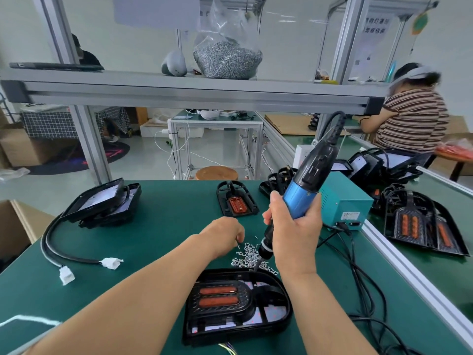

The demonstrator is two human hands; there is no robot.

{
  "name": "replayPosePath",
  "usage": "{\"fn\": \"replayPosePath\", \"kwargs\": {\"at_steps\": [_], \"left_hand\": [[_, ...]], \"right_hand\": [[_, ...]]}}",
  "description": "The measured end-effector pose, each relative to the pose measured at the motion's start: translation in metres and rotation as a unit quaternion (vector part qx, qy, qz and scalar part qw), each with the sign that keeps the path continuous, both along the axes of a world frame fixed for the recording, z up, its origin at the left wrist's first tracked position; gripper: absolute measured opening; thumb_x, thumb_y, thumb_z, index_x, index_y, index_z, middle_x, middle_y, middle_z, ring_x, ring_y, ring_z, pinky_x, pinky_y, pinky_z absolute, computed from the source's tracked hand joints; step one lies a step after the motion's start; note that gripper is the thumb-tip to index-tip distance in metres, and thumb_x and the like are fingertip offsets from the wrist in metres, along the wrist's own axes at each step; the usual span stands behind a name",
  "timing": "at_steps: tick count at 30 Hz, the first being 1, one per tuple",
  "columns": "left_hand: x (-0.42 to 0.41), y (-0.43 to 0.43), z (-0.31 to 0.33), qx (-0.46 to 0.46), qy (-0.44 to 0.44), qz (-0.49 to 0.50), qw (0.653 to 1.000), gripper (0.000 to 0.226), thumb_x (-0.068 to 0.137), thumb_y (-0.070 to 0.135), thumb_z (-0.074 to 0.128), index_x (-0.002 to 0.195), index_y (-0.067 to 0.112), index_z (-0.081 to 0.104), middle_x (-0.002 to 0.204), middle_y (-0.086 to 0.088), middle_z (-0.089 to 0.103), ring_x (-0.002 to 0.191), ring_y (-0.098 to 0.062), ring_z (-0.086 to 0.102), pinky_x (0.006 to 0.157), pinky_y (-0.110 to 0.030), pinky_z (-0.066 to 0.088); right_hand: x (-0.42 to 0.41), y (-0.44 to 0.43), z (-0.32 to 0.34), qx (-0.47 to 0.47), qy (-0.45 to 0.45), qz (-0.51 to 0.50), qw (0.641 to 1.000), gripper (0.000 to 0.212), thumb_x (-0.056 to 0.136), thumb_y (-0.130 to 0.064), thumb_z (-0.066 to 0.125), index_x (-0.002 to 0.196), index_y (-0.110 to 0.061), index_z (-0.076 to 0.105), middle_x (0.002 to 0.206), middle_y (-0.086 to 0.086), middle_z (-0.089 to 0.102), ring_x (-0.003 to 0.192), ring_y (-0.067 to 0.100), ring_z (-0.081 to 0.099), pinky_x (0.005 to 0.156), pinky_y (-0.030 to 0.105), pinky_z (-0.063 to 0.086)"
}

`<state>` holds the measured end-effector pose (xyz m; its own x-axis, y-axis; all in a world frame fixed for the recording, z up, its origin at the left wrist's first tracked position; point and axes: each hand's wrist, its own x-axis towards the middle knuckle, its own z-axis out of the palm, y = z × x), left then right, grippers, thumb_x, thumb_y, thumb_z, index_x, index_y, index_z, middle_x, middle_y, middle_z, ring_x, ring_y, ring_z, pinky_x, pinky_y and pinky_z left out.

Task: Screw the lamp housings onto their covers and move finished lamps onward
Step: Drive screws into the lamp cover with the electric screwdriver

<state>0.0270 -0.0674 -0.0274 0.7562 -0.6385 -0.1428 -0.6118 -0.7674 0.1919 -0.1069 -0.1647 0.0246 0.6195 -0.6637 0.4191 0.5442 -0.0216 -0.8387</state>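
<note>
Lamp housing (230, 319), right hand (294, 234) gripping screwdriver (305, 196), left hand (224, 237) perhaps pinching screws (247, 257)

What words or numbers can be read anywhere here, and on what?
No text here is clear enough to quote.
On the sign: Chinese characters, blurred.
On the box label: print too small.
On the green tag: blurred.
</note>
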Motion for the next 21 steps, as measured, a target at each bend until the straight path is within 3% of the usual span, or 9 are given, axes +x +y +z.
{"fn": "replayPosePath", "kwargs": {"at_steps": [5,9,12,16,18,21], "left_hand": [[-0.008,0.0,0.005,0.031,-0.047,-0.061,0.997,0.032,0.088,-0.005,0.054,0.11,0.015,0.068,0.115,-0.007,0.062,0.101,-0.029,0.061,0.084,-0.032,0.046],[-0.025,-0.006,0.016,0.141,-0.142,-0.109,0.974,0.017,0.082,-0.01,0.049,0.081,0.006,0.054,0.096,-0.014,0.06,0.082,-0.034,0.058,0.067,-0.039,0.045],[-0.038,-0.015,0.019,0.2,-0.202,-0.123,0.951,0.027,0.085,-0.009,0.051,0.068,0.009,0.042,0.077,-0.006,0.05,0.075,-0.032,0.057,0.061,-0.036,0.042],[-0.044,-0.015,0.017,0.225,-0.213,-0.098,0.946,0.027,0.087,-0.005,0.055,0.068,0.011,0.045,0.07,-0.002,0.049,0.071,-0.029,0.054,0.06,-0.033,0.042],[-0.042,-0.009,0.018,0.178,-0.185,-0.049,0.965,0.014,0.088,0.001,0.054,0.078,0.011,0.054,0.084,-0.006,0.061,0.078,-0.031,0.059,0.062,-0.034,0.042],[-0.042,0.007,0.021,-0.07,-0.055,0.094,0.992,0.006,0.085,0.011,0.052,0.084,0.013,0.058,0.091,-0.006,0.065,0.074,-0.026,0.057,0.06,-0.029,0.044]], "right_hand": [[-0.002,0.0,-0.003,0.013,0.008,-0.008,1.0,0.03,0.081,-0.025,0.069,0.104,-0.015,0.052,0.09,0.037,0.056,0.06,0.02,0.056,0.055,0.017,0.049],[-0.001,0.002,-0.004,0.016,0.001,-0.008,1.0,0.024,0.081,-0.025,0.07,0.097,-0.023,0.052,0.081,0.033,0.054,0.055,0.018,0.056,0.054,0.019,0.049],[-0.001,0.002,-0.005,0.008,-0.002,-0.01,1.0,0.023,0.081,-0.026,0.07,0.095,-0.026,0.052,0.073,0.02,0.055,0.052,0.016,0.057,0.054,0.019,0.049],[-0.003,0.003,-0.005,0.007,0.001,-0.011,1.0,0.024,0.08,-0.028,0.07,0.097,-0.025,0.053,0.075,0.019,0.055,0.052,0.015,0.057,0.055,0.019,0.049],[-0.005,0.002,-0.004,0.0,0.002,-0.014,1.0,0.024,0.08,-0.029,0.07,0.097,-0.025,0.053,0.077,0.024,0.055,0.053,0.015,0.057,0.055,0.018,0.049],[-0.008,0.0,-0.002,-0.005,-0.003,-0.021,1.0,0.025,0.08,-0.031,0.069,0.099,-0.026,0.053,0.075,0.017,0.056,0.054,0.014,0.059,0.056,0.018,0.05]]}}
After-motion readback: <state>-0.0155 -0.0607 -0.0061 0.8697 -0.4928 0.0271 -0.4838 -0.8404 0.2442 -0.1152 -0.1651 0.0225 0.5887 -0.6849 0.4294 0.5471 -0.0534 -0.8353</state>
